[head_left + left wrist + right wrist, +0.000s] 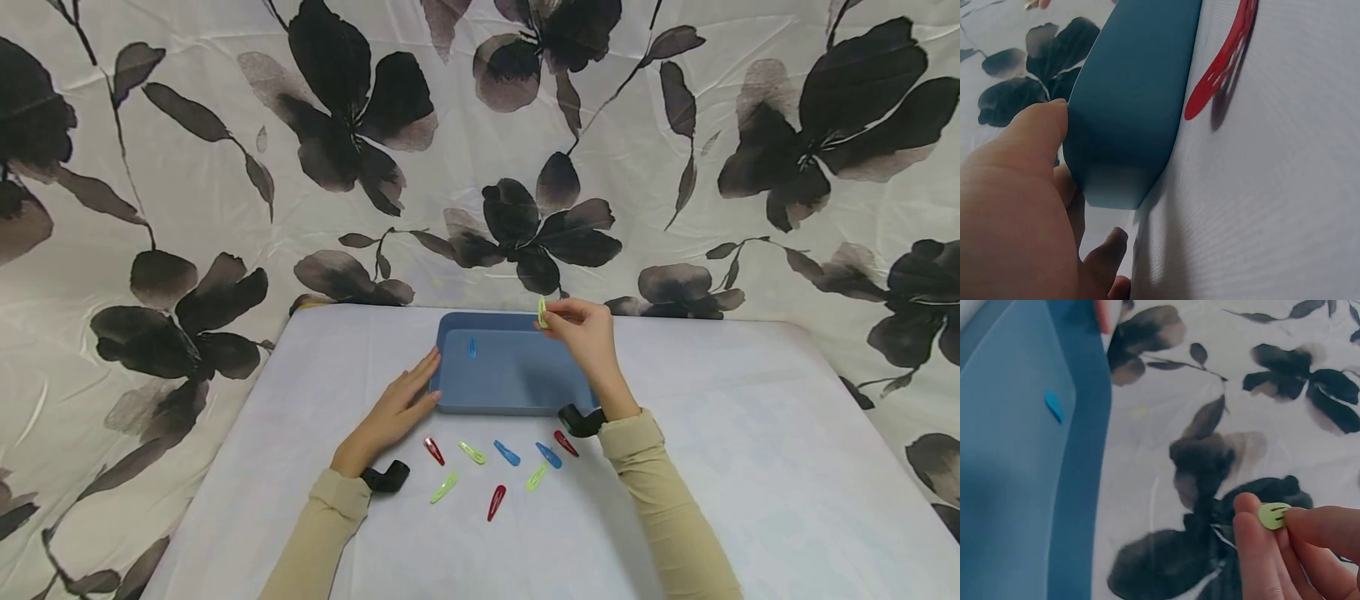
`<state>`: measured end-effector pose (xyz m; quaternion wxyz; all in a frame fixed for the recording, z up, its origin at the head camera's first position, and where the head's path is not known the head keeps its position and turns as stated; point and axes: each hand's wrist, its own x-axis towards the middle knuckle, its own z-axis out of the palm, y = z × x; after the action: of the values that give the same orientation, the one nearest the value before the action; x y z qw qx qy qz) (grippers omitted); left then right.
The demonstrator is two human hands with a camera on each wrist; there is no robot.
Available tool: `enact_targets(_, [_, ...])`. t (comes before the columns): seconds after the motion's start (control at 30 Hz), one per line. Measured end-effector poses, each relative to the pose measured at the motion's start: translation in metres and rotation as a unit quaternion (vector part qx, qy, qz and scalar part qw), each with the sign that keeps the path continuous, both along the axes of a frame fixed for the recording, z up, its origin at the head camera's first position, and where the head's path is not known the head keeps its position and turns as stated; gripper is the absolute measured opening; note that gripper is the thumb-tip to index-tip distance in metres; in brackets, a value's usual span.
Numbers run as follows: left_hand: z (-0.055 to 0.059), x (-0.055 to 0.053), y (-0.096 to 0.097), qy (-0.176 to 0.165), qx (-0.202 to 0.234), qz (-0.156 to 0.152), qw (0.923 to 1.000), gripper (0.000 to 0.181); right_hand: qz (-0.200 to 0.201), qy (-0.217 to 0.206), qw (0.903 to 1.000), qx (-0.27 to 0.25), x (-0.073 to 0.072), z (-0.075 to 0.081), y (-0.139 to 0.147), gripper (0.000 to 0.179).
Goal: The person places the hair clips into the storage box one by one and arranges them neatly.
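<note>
Between thumb and fingers, my right hand pinches a yellow-green snap hair clip above the back right part of a blue tray. The right wrist view shows the clip's rounded end sticking out of the grip. My left hand rests with extended fingers against the tray's left side, thumb at the front left corner. Inside the tray, toward its left, lies one blue hair clip. A red hair clip lies beside the tray's front wall in the left wrist view.
In front of the tray, several hair clips lie scattered on the white tablecloth: red, blue and yellow-green. A floral cloth hangs behind the table. Black wrist cameras sit on both wrists.
</note>
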<state>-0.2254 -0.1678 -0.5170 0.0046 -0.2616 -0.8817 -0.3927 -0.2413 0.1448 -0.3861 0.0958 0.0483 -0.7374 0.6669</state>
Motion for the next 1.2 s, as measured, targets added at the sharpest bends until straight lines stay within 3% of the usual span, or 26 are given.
enact_targets(0.27, [-0.001,0.001,0.0,0.007,0.003,-0.003,1.0,0.063,0.013,-0.022,0.995,-0.096,-0.027,-0.016,-0.018,0.022])
enact_targets(0.5, [-0.002,0.0,-0.002,0.015,0.007,-0.003,0.9999,0.064,0.006,-0.061,0.9916,-0.114,-0.048,-0.037,-0.027,0.021])
enact_targets(0.73, [-0.002,-0.001,-0.002,0.015,0.007,-0.007,0.9998,0.063,0.028,-0.117,0.9828,-0.14,-0.061,-0.054,-0.035,0.02])
enact_targets(0.87, [-0.003,-0.002,-0.002,0.015,0.007,-0.008,0.9998,0.063,0.038,-0.161,0.9779,-0.128,-0.067,-0.061,-0.042,0.021])
enact_targets(1.2, [0.0,0.0,-0.001,0.009,0.008,-0.008,0.9999,0.063,0.036,-0.249,0.9676,-0.014,-0.074,-0.073,-0.052,0.028])
